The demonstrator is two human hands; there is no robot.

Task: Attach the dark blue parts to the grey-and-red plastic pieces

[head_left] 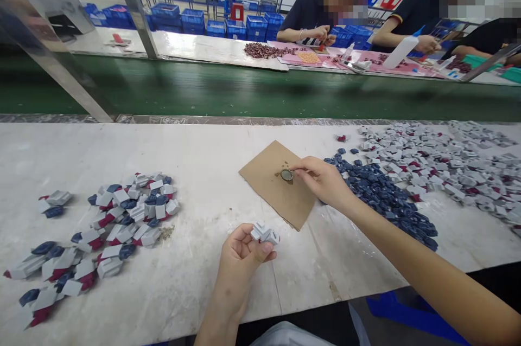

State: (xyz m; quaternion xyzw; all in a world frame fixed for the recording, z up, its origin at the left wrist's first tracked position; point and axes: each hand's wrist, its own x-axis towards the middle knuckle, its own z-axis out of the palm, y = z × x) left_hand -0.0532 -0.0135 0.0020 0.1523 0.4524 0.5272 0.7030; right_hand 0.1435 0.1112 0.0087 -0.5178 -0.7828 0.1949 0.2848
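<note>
Plastic piece (265,234), small and grey-white, sits pinched between the thumb and fingertips of the left hand (240,254), held just above the near middle of the counter (211,145). The other fingers of that hand are curled in under it.

Farther off and slightly to the right, the right hand (323,179) reaches over a scrap of brown cardboard (266,170) lying flat on the counter. Its fingertips are drawn together at the right edge of a small round cap (286,174) that stands on the cardboard; whether they grip anything cannot be told.

Just right of the cardboard, partly under the right forearm, lies a heap of dark blue pieces (382,197). Beyond it, a wide scatter of grey-white pieces (439,167) runs to the right edge.

Well to the left, joined pieces (130,210) in white, blue and red lie in loose clusters.

A green conveyor belt (228,91) runs along the far side of the counter. Across it, other people (313,15) are seated at another counter with their hands on small parts.
</note>
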